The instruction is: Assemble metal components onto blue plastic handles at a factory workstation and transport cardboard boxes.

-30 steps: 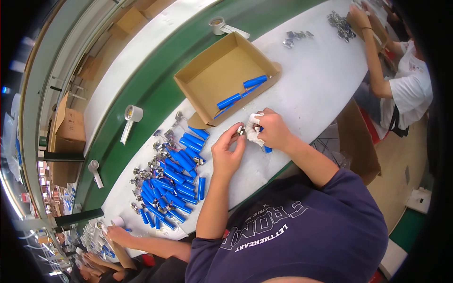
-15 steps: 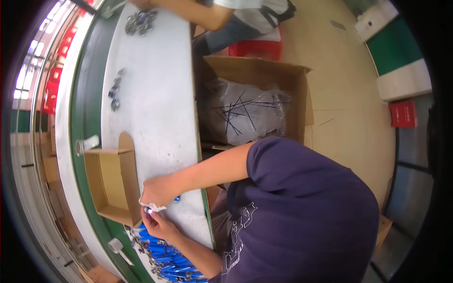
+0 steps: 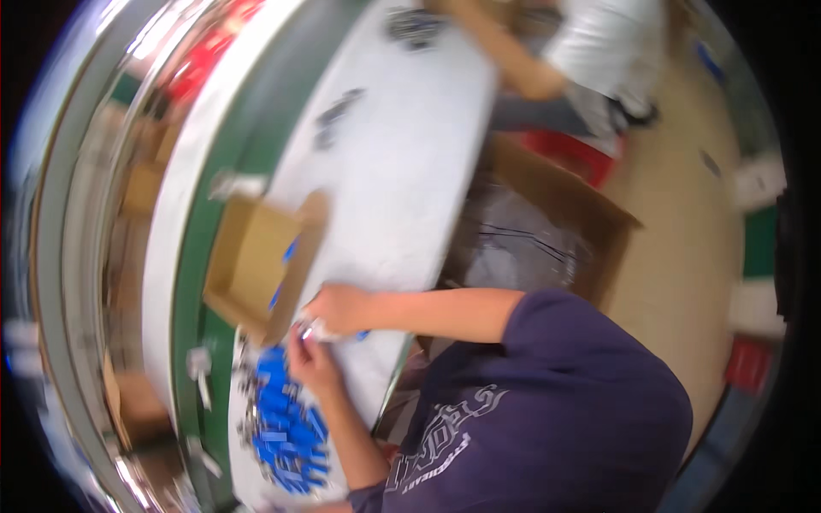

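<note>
My right hand [image 3: 339,308], the upper one in view, is closed on a crumpled white cloth [image 3: 320,330]. Just below it, the fingers of my left hand [image 3: 313,366] pinch a small shiny piece [image 3: 306,332] against the cloth; blur and fingers hide its kind. The hands meet above the white tabletop, beside a shallow open cardboard box [image 3: 248,248]. A few blue pieces [image 3: 291,250] show along that box's near inner wall. Beside my left forearm lies a heap of blue strip-like pieces [image 3: 282,427] with dark metallic ends. A small blue bit [image 3: 363,335] shows by my right wrist.
Small metallic parts [image 3: 338,117] and a metallic pile [image 3: 413,27] lie farther up the table [image 3: 385,162]. White fixtures [image 3: 198,366] sit along the green strip. A large carton [image 3: 556,188] with clear plastic stands beside the table. Another person's arm [image 3: 522,73] reaches in at the top.
My view has swung, so the table now slants and the scene sits farther right. Blue pieces inside the cardboard box now show. Both hands stay together at the cloth.
</note>
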Motion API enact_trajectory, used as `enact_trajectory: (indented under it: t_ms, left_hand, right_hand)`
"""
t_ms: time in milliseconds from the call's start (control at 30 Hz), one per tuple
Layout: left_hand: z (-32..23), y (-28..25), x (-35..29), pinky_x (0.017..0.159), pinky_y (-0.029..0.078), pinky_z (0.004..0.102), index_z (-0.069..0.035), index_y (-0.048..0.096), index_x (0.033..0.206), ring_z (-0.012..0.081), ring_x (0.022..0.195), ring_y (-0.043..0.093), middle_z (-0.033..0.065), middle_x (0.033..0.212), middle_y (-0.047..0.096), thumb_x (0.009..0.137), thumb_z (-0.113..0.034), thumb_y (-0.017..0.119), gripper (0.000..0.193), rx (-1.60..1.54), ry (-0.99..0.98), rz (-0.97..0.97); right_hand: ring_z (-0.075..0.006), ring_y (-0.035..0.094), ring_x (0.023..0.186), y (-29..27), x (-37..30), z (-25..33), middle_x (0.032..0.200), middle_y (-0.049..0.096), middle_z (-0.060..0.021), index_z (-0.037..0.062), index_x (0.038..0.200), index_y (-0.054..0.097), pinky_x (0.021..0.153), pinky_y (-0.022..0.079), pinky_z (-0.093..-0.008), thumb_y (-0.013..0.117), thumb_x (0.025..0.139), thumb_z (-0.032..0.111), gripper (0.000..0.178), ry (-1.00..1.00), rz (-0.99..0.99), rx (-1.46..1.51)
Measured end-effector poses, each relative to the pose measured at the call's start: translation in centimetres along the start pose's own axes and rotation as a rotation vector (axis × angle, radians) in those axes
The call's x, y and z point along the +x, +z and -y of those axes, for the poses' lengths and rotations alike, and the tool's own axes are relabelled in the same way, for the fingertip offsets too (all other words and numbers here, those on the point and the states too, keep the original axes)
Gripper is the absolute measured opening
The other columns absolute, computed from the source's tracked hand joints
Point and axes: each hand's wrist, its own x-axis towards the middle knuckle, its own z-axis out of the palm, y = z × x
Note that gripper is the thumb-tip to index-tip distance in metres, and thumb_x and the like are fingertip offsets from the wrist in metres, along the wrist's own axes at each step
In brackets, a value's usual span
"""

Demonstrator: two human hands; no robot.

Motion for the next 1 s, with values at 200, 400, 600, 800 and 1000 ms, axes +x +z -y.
enact_trajectory:
  t_ms: [200, 400, 600, 800, 1000]
  left_hand:
    - [-0.3, 0.1, 0.0, 0.061, 0.044, 0.0276, 0.0, 0.057, 0.102, 0.0187, 0.069, 0.054, 0.0121, 0.083, 0.057, 0.081, -0.006, 0.055, 0.022, 0.099, 0.124, 0.01]
    - [-1.2, -0.5, 0.1, 0.062, 0.046, 0.0278, 0.001, 0.055, 0.102, 0.0227, 0.072, 0.057, 0.0145, 0.09, 0.056, 0.081, -0.001, 0.053, 0.021, 0.022, 0.121, -0.02]
    - [-0.9, -0.9, -0.1, 0.069, 0.048, 0.0274, 0.001, 0.056, 0.102, 0.0196, 0.078, 0.059, 0.0128, 0.089, 0.058, 0.08, -0.001, 0.054, 0.022, 0.017, 0.108, -0.029]
    - [-0.7, -0.7, -0.1, 0.064, 0.047, 0.0291, 0.0, 0.055, 0.102, 0.024, 0.077, 0.058, 0.0144, 0.092, 0.057, 0.08, 0.0, 0.054, 0.022, -0.028, 0.135, -0.084]
    - [-0.7, -1.0, -0.1, 0.071, 0.048, 0.0309, 0.001, 0.053, 0.103, 0.0249, 0.081, 0.058, 0.0161, 0.095, 0.056, 0.077, 0.004, 0.052, 0.026, -0.004, 0.044, -0.029]
  right_hand:
    - [-0.0345, 0.054, 0.068, 0.4, -0.5, -1.2, 0.067, 0.057, -0.0147, 0.006, 0.071, 0.057, 0.062, 0.044, -0.0401, 0.059, 0.065, 0.008, 0.006, -0.13, -0.105, -0.124]
    - [-0.0298, 0.05, 0.067, -0.3, 0.4, 0.5, 0.069, 0.057, -0.0131, 0.0019, 0.074, 0.054, 0.058, 0.042, -0.0359, 0.061, 0.067, 0.002, 0.01, -0.107, 0.026, -0.039]
    - [-0.0228, 0.053, 0.064, 0.4, -0.1, 0.3, 0.069, 0.058, -0.0108, 0.0035, 0.08, 0.06, 0.055, 0.043, -0.0315, 0.062, 0.071, 0.004, 0.009, -0.078, -0.023, -0.075]
    - [-0.0267, 0.055, 0.071, 0.1, -0.5, 1.8, 0.076, 0.063, -0.0089, 0.0062, 0.084, 0.062, 0.064, 0.045, -0.0346, 0.064, 0.07, 0.008, 0.014, 0.073, -0.022, -0.011]
    - [-0.0251, 0.054, 0.067, 0.8, 0.0, 0.1, 0.072, 0.061, -0.0079, 0.0059, 0.079, 0.061, 0.058, 0.045, -0.0336, 0.062, 0.065, 0.004, 0.014, -0.008, 0.027, -0.132]
